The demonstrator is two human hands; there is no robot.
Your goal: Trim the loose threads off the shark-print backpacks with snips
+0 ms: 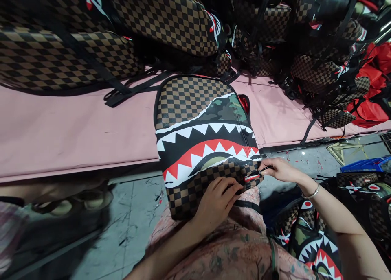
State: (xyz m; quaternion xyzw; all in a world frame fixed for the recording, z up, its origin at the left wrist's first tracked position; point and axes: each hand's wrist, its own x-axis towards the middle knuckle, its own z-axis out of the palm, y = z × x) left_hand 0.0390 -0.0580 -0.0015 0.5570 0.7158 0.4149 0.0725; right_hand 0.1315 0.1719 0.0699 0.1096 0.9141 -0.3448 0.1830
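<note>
Pinching a thin black piece (267, 167), right hand (281, 169); left hand (217, 199), grip unclear, on shark-mouth-printed checkered bag (209, 141).

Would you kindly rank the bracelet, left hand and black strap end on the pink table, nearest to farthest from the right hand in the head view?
1. Bracelet, on the wrist of the right hand.
2. Left hand, on the bag.
3. Black strap end, left of the bag.

Past your left fingers (224, 185) you've got a pink-covered table (61, 129), running L to R. Gray tiled flr (122, 215) is lower, L of them, w/ dark scraps (122, 242). Well R of them: pale triangular frame (336, 154) & blue crate (365, 165).
</note>
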